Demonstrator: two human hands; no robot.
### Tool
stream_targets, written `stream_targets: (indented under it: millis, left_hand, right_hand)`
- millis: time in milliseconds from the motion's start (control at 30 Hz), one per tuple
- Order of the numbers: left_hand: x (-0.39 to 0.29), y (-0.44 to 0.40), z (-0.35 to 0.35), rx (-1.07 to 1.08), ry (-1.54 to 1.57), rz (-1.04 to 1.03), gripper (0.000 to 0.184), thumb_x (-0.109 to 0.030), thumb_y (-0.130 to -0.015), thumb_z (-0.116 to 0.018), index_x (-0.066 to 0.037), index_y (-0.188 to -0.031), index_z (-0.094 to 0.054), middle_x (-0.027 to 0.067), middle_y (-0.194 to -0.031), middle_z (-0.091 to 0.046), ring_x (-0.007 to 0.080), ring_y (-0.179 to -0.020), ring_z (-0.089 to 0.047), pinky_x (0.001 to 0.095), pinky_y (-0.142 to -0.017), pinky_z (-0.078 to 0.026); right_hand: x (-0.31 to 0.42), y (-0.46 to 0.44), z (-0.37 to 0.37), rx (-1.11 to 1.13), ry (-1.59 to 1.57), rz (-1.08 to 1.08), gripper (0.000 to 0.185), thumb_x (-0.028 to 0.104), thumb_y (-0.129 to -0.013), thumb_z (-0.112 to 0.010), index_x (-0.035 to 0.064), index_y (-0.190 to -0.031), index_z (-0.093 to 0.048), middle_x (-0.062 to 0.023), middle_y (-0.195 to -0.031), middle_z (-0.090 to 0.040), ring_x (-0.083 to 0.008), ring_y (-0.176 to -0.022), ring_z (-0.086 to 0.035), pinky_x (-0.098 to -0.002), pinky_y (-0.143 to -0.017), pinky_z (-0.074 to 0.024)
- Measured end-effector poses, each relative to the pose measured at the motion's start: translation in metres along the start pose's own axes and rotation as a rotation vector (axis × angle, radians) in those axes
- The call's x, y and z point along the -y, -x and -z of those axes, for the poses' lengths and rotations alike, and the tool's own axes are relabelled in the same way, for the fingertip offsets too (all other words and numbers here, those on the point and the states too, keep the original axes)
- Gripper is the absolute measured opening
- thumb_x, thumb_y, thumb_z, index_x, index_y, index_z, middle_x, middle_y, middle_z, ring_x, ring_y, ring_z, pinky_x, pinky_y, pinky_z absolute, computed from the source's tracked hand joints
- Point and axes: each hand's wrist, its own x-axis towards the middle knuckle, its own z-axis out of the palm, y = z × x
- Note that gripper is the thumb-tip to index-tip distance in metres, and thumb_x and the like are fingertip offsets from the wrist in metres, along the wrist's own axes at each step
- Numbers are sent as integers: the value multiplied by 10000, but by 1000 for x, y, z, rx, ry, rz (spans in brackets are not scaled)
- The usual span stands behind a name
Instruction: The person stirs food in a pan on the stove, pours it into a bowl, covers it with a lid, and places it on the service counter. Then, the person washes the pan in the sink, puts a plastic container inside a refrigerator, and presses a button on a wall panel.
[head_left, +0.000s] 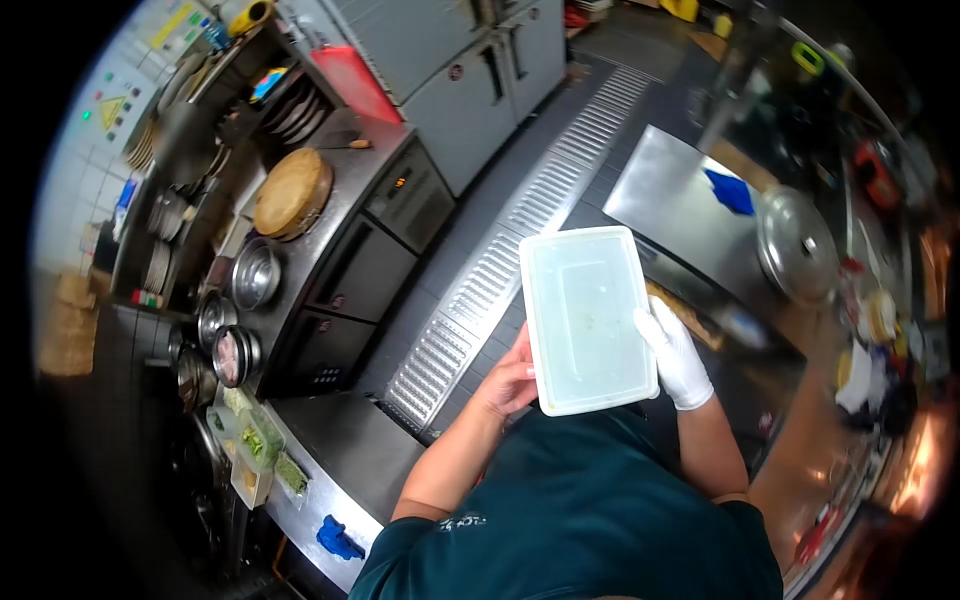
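Observation:
Both of my hands grip a rectangular plastic food container (588, 320) in front of my chest. Its pale, translucent lid faces up toward me, and what is inside cannot be made out. My bare left hand (512, 380) is closed on the container's left edge near the lower corner, with some fingers hidden beneath it. On the opposite side, my right hand (676, 355), in a white glove, holds the right edge, thumb on the lid's rim and the other fingers mostly out of sight.
A steel counter on the left carries a round wooden chopping board (292, 194), metal bowls (256, 273) and containers of greens (262, 440). A grated floor drain (520, 225) runs ahead. To the right stand a steel worktop (660, 185), a blue cloth (729, 191) and a large pot lid (796, 245).

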Motion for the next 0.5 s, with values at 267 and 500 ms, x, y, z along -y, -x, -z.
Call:
stream_targets:
  millis: [267, 500]
  left_hand:
    - [-112, -129, 59, -8, 256, -191, 922, -55, -822, -705, -78, -1622, -248, 188, -1482, -529, 332, -1304, -599, 491, -1066, -539]
    - [-225, -221, 56, 40, 307, -304, 839, -43, -840, -677, -71, -1593, -308, 186, -1461, -543, 318, -1304, -601, 484, -1069, -543]
  right_hand:
    - [54, -233, -9, 268, 79, 156, 562, 330, -1064, -599, -42, -1471, -487, -131, -1369, -605, -186, -1252, -565, -328, -1087, -436]
    - [120, -398, -29, 427, 109, 140, 652, 389, -1064, -589, -43, -1527, -431, -144, -1320, -619, -174, -1196, -588, -308, -1042, -466]
